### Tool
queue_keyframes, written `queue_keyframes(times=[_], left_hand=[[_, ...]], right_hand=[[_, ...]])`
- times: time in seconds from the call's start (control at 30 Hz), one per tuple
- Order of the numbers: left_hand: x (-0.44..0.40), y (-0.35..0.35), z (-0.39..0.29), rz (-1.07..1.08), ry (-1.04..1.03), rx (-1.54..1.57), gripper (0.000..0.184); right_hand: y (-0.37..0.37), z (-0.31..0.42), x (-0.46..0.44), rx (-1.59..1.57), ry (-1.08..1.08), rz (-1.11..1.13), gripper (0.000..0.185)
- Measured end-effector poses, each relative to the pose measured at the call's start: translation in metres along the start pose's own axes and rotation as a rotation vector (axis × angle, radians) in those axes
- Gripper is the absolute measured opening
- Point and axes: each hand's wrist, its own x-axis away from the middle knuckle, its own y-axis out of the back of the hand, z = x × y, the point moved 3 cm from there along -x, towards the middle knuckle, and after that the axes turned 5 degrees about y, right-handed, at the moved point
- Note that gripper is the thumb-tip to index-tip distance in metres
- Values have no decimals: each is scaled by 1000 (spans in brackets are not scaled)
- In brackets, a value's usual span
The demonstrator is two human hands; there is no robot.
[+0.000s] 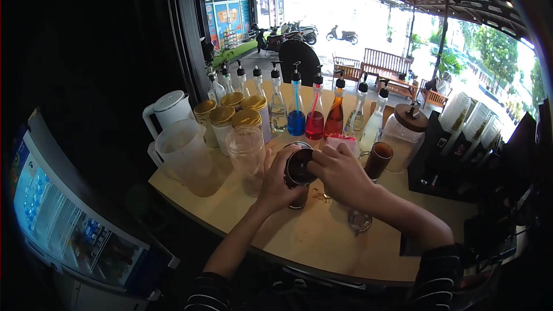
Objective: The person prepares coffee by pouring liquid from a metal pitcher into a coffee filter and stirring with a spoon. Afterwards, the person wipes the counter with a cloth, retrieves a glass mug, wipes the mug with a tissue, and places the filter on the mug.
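A round, metal-rimmed cup (pixel 300 166) with a dark inside is tilted toward me at the middle of the counter. My left hand (pixel 276 175) is wrapped around its left side. My right hand (pixel 340 170) is closed, its fingertips at the cup's right rim; whatever they pinch is hidden. Just below the cup shows the lower part of a glass (pixel 298 198) with dark liquid; whether they touch I cannot tell. Right of my right hand stands a glass mug of brown drink (pixel 379 161). A small round glass dish (pixel 359 220) lies under my right forearm.
Pump bottles of coloured syrup (pixel 314 118) line the counter's back. Gold-lidded jars (pixel 246 118), an open clear jar (pixel 246 158) and a plastic pitcher (pixel 183 152) stand left. A wooden-lidded jar (pixel 405 132) and cup rack (pixel 440 161) stand right. Brown spill (pixel 320 194) marks the counter.
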Motion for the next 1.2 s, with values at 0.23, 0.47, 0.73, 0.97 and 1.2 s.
queue_keyframes(times=[0.23, 0.47, 0.73, 0.97, 1.2], left_hand=[[-9, 8, 1, 144, -98, -8, 82], [-11, 6, 1, 217, -74, 13, 80], [-7, -1, 16, 67, 59, 250, 80], [-3, -6, 6, -44, 189, 348, 84], [-1, -7, 8, -84, 174, 262, 85]], right_hand=[[7, -25, -3, 223, 284, -16, 12], [8, -27, -10, 283, 381, 76, 10], [4, -29, -8, 128, 274, 61, 6], [0, -18, -1, 53, 258, -164, 6], [-2, -16, 5, 31, 268, -170, 9]])
